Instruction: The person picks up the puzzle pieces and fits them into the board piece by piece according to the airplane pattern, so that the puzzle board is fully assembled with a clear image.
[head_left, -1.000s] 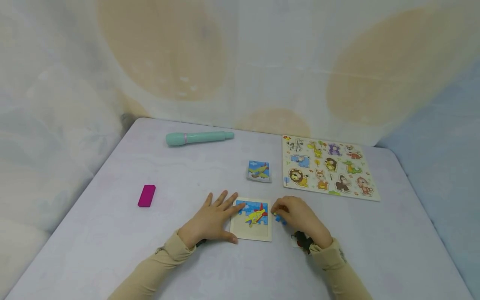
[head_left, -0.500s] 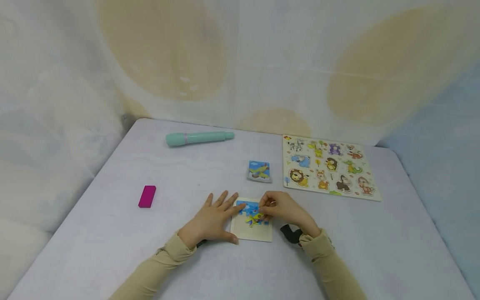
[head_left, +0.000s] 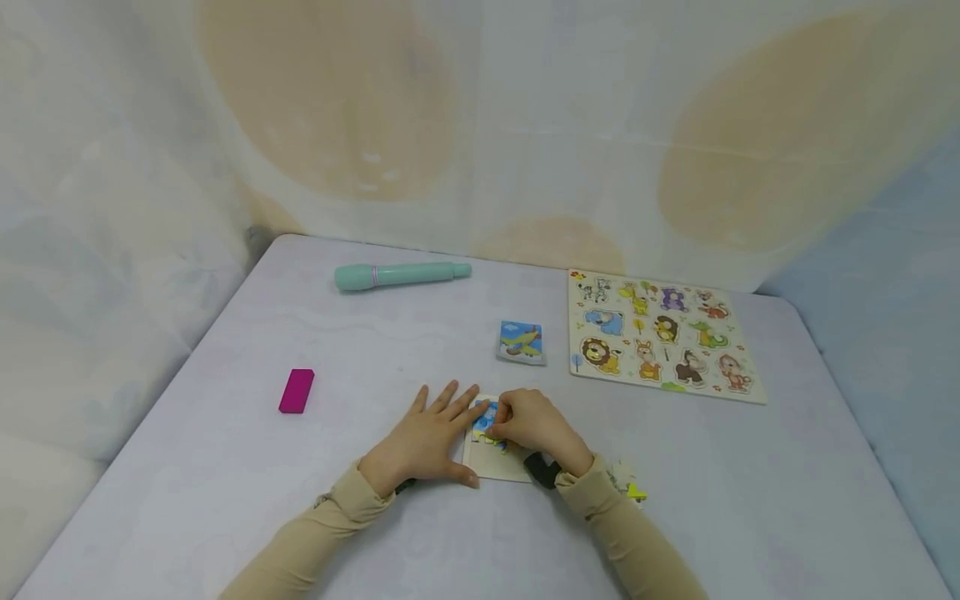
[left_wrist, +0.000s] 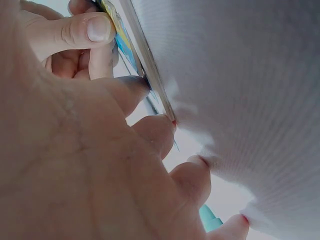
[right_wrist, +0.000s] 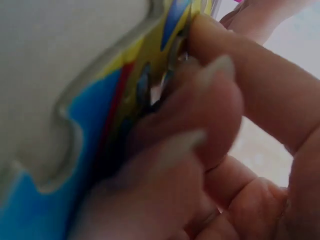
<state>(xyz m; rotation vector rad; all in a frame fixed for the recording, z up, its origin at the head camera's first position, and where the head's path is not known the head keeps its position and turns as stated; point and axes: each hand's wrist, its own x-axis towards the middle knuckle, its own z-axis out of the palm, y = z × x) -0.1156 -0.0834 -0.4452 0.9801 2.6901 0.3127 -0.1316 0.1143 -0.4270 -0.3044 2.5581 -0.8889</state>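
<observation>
A small wooden jigsaw puzzle board (head_left: 495, 472), with blue and yellow airplane pieces in it, lies on the table in the head view. My left hand (head_left: 423, 450) is spread beside it, fingers apart, and touches its left edge. In the left wrist view the fingertips rest along the board's edge (left_wrist: 159, 92). Over the board's right part, my right hand (head_left: 534, 423) pinches a puzzle piece, mostly hidden by the fingers. The right wrist view shows its fingertips close against blue and yellow puzzle pieces (right_wrist: 95, 107). Loose yellow and pale pieces (head_left: 636, 492) lie beyond the right wrist.
A small airplane picture packet (head_left: 521, 342) lies behind the board. To its right is an animal peg puzzle (head_left: 663, 337). A mint-green microphone-shaped toy (head_left: 405, 275) lies at the back left, and a magenta block (head_left: 297, 391) at the left.
My right hand has moved left from the loose pieces beside the board to over the puzzle, covering its right part. My left hand has stayed in place.
</observation>
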